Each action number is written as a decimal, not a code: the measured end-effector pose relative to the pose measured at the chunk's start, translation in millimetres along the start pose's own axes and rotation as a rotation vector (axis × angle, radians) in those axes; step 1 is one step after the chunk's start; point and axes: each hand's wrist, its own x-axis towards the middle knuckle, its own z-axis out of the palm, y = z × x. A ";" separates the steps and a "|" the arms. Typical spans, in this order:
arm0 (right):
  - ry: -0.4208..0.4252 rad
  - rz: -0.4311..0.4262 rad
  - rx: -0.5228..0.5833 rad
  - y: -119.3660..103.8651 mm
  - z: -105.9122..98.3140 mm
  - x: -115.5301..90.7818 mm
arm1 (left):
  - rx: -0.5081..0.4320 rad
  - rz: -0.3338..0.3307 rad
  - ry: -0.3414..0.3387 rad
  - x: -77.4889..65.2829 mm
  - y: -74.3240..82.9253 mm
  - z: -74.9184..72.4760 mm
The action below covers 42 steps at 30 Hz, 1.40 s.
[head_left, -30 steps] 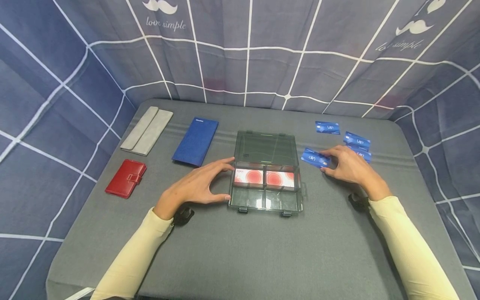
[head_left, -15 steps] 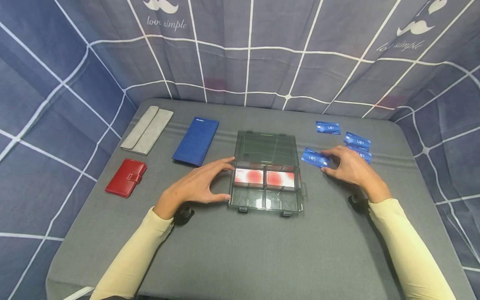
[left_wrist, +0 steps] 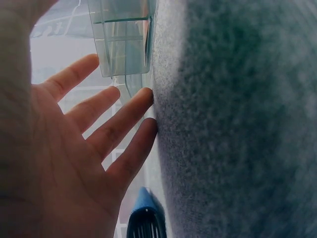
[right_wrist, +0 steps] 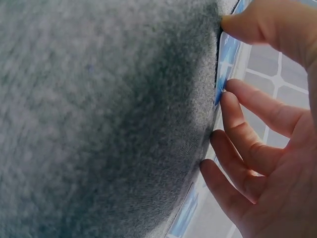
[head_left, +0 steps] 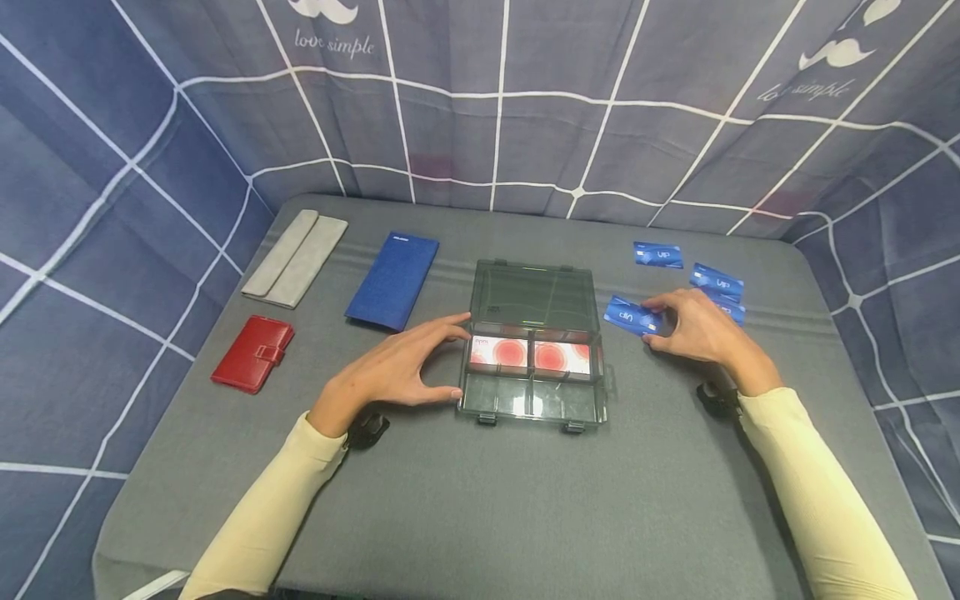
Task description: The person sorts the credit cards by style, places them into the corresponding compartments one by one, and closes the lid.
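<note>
My right hand pinches the end of a blue VIP card that lies flat on the table. In the right wrist view the thumb is at one edge of that card and the fingertips are at the other. Against the left side of a green see-through divided box rests my left hand, fingers spread and fairly straight. The box's lid is folded back. Red-and-white cards fill its two rear compartments. The front compartments hold nothing visible.
Three more blue cards lie at the right: a single card, and an overlapping pair behind my right hand. At the left are a grey wallet, a blue folder and a red wallet. Patterned curtains surround the table.
</note>
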 end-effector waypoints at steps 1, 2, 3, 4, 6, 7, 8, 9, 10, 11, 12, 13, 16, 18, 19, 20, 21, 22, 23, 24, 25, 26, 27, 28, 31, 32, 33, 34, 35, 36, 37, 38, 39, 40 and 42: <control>0.002 -0.004 0.001 0.1 0.0 0.0 | -0.002 0.000 0.000 0.1 0.1 0.1; 0.003 -0.009 0.001 0.4 0.0 0.0 | -0.003 -0.001 -0.001 0.2 0.2 0.1; 0.004 -0.014 -0.001 0.7 0.0 0.0 | -0.004 -0.002 -0.002 0.1 0.3 0.1; 0.005 -0.017 -0.003 0.9 -0.2 -0.2 | -0.005 -0.001 -0.003 0.2 0.1 0.1; 0.004 -0.022 -0.003 0.9 -0.5 -0.5 | -0.005 -0.003 -0.005 0.2 -0.1 0.3; 0.003 -0.024 -0.003 0.9 -0.7 -0.6 | -0.005 -0.004 -0.006 0.2 -0.3 0.4; 0.000 -0.024 -0.005 0.8 -0.8 -0.8 | -0.004 -0.004 -0.006 0.1 -0.5 0.3; -0.003 -0.021 -0.005 0.5 -0.9 -1.1 | -0.002 -0.004 -0.007 0.0 -0.5 0.3; -0.007 -0.015 -0.005 0.1 -1.2 -1.6 | -0.001 -0.003 -0.007 -0.1 -0.7 0.2; -0.010 -0.010 -0.005 -0.4 -1.4 -1.9 | -0.001 -0.002 -0.005 -0.3 -0.5 0.0; -0.015 -0.002 -0.006 -1.0 -1.6 -2.5 | -0.001 -0.001 -0.004 -0.4 -0.5 -0.1; -0.018 0.004 -0.010 -1.2 -1.6 -2.9 | 0.000 0.000 -0.003 -0.5 -0.5 -0.1; -0.025 0.027 -0.019 -2.0 -1.7 -4.5 | -0.005 0.002 -0.003 -0.7 0.1 -0.5; -0.028 0.038 -0.028 -2.3 -1.7 -5.2 | -0.006 0.002 -0.005 -0.8 0.3 -0.6; -0.029 0.045 -0.032 -2.2 -1.5 -5.6 | -0.006 0.000 -0.006 -0.8 0.5 -0.8; -0.030 0.053 -0.035 -2.4 -1.6 -6.1 | -0.005 -0.001 -0.008 -0.8 0.7 -0.9; -0.031 0.059 -0.037 -2.8 -1.8 -6.5 | -0.003 -0.002 -0.009 -0.7 0.7 -1.1; -0.032 0.063 -0.039 -3.0 -1.9 -6.9 | -0.002 -0.002 -0.009 -0.5 0.8 -1.2; -0.035 0.069 -0.043 -3.0 -2.2 -7.3 | -0.002 -0.001 -0.009 -0.4 0.9 -1.3; -0.036 0.075 -0.047 -3.0 -2.3 -7.9 | -0.001 -0.001 -0.008 -0.3 1.0 -1.4; -0.036 0.076 -0.050 -3.1 -2.6 -8.3 | 0.001 -0.001 -0.008 -0.2 0.9 -1.5; -0.036 0.078 -0.054 -3.3 -3.0 -8.8 | 0.002 0.001 -0.007 -0.2 0.8 -1.5; -0.034 0.079 -0.059 -3.5 -3.6 -9.4 | 0.002 0.002 -0.005 -0.2 0.6 -1.3; -0.031 0.078 -0.063 -3.6 -4.3 -9.8 | 0.003 0.003 -0.005 -0.2 0.4 -1.2; -0.015 0.075 -0.072 -5.5 -7.3 -11.4 | 0.003 0.005 -0.002 -0.2 0.0 -1.0; -0.012 0.076 -0.074 -6.6 -8.6 -12.0 | 0.003 0.005 -0.002 -0.2 0.0 -0.9; -0.009 0.075 -0.076 -8.1 -10.1 -12.4 | 0.003 0.003 -0.001 -0.2 0.2 -0.9; -0.008 0.075 -0.077 -9.9 -11.7 -12.7 | 0.002 0.002 -0.001 -0.2 0.3 -0.9; -0.007 0.076 -0.079 -11.7 -13.3 -13.1 | 0.001 0.001 -0.002 -0.3 0.3 -0.9; -0.007 0.078 -0.080 -13.3 -14.8 -13.5 | 0.001 -0.001 -0.003 -0.3 0.4 -0.9; -0.007 0.077 -0.078 -15.2 -16.2 -14.1 | 0.001 -0.003 -0.003 -0.2 0.4 -0.8; -0.004 0.077 -0.079 -17.4 -17.5 -14.8 | 0.001 -0.003 -0.004 -0.2 0.4 -0.7; 0.002 0.075 -0.080 -19.7 -18.8 -15.5 | 0.001 -0.004 -0.004 -0.1 0.6 -0.7; 0.009 0.073 -0.081 -22.4 -20.0 -16.5 | -0.001 -0.003 -0.003 0.0 0.6 -0.6; 0.025 0.065 -0.081 -28.6 -21.9 -18.6 | -0.002 -0.003 -0.002 0.2 0.8 -0.3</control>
